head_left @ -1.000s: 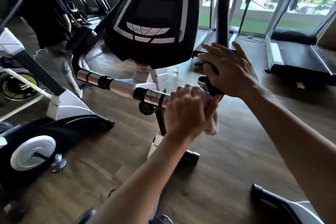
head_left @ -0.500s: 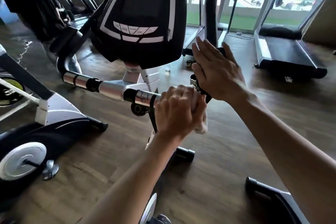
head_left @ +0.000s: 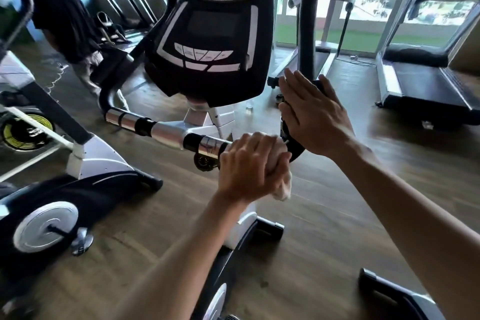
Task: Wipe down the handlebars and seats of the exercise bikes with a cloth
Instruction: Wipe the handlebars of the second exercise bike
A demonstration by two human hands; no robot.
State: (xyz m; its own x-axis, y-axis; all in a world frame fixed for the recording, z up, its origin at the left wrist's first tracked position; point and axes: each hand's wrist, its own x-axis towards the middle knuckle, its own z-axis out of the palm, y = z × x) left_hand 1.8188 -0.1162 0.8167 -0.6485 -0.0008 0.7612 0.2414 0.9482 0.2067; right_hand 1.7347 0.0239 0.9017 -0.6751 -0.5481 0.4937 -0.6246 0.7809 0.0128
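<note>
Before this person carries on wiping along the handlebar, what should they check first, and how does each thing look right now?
1. Cloth in the left hand: ok, gripped, a corner hanging below the fist.
2. Cloth wrapped on the handlebar: ok, fist closed round the bar.
3. Right hand steadying the black grip: not ok, fingers open and flat.
4. Bar leftward free: ok, chrome and black sections bare.
5. Console clear of the hands: ok.
6. Cloth damp: cannot tell.

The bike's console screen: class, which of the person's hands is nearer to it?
Right. The right hand is raised, open, beside the console screen, near its lower right corner. The left hand is lower, closed around the cloth on the handlebar.
</note>
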